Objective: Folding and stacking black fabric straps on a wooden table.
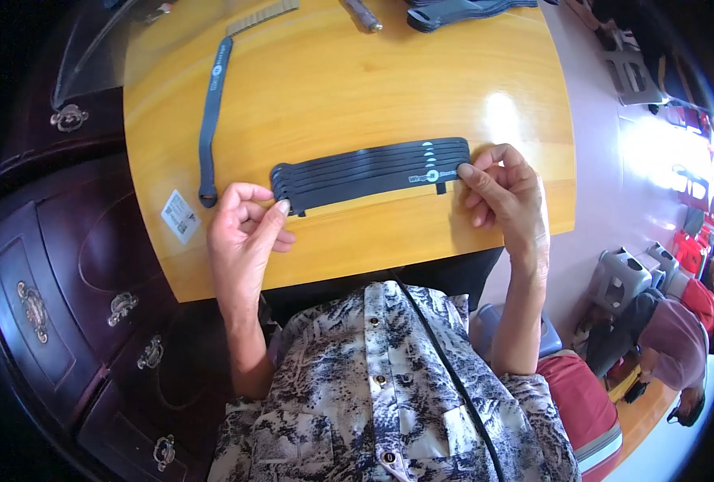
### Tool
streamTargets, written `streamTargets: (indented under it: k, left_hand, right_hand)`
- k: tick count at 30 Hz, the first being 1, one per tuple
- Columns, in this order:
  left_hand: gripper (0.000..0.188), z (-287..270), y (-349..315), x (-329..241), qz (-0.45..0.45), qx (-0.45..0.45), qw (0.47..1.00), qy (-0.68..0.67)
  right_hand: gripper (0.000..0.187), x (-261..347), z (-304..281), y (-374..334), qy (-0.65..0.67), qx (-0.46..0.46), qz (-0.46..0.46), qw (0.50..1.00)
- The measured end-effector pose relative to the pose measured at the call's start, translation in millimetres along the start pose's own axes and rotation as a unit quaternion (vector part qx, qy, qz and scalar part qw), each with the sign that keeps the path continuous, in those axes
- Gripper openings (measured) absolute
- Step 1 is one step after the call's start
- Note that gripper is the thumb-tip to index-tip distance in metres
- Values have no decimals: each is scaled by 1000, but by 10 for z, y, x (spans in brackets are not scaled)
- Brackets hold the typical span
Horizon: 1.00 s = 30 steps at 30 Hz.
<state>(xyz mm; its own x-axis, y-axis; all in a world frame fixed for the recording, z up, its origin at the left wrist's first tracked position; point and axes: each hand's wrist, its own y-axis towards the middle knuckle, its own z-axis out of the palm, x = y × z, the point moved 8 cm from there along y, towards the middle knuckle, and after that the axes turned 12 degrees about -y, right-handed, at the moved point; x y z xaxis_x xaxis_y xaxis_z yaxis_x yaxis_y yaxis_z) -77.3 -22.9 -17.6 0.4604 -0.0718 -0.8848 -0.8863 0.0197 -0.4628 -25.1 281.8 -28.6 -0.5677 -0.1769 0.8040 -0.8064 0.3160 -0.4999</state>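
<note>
A fanned stack of several black strap ties lies across the yellow table in front of me, each strip overlapping the one below. My left hand pinches its left end, where the strips' rounded eyelet ends line up. At the opposite end, my right hand grips the corner between thumb and index finger. Two small dark tabs stick out under the near edge of the stack. One single dark strap lies apart to the left, lengthwise, its looped end toward me.
A white printed label sits near the table's left edge. Along the far side are more black straps, a dark pen-like object and a beige ridged strip. Dark drawers stand left; grey stools and people are right.
</note>
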Motion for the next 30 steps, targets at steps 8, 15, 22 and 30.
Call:
streamTargets:
  k: [8, 15, 22, 30]
  left_hand:
    - [9, -36, -16, 61, 8, 36, 999, -38]
    - [17, -110, -316, -145, 119, -31, 992, -18]
    - [13, 449, -310, -439, 350, 57, 919, 171]
    - [12, 525, -133, -310, 273, 77, 944, 169]
  right_hand:
    - [15, 21, -13, 6, -29, 12, -7, 999]
    - [10, 250, -102, -327, -65, -58, -65, 994]
    - [14, 793, 639, -382, -203, -38, -284, 936]
    - [22, 661, 590, -225, -337, -116, -250, 900]
